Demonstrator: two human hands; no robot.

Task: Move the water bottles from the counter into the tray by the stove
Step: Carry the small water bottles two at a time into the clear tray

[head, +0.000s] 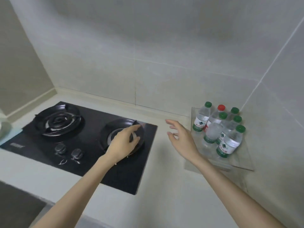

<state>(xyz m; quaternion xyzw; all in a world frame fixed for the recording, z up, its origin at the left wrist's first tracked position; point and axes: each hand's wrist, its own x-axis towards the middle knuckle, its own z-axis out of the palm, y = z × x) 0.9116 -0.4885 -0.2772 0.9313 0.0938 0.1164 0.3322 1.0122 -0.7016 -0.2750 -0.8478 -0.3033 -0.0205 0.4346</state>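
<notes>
Several small water bottles stand upright in a clear tray (230, 163) at the right of the counter, against the wall. Most have green caps, such as the front bottle (230, 142); one at the back has a red cap (215, 117). My right hand (181, 137) hovers just left of the tray, fingers spread, holding nothing. My left hand (121, 142) is over the stove's right burner (139, 127), fingers loosely curled and empty.
A black two-burner gas stove (85, 145) with two knobs fills the left of the counter. Tiled walls close in behind and on the right. A pale object (3, 127) sits at the far left edge.
</notes>
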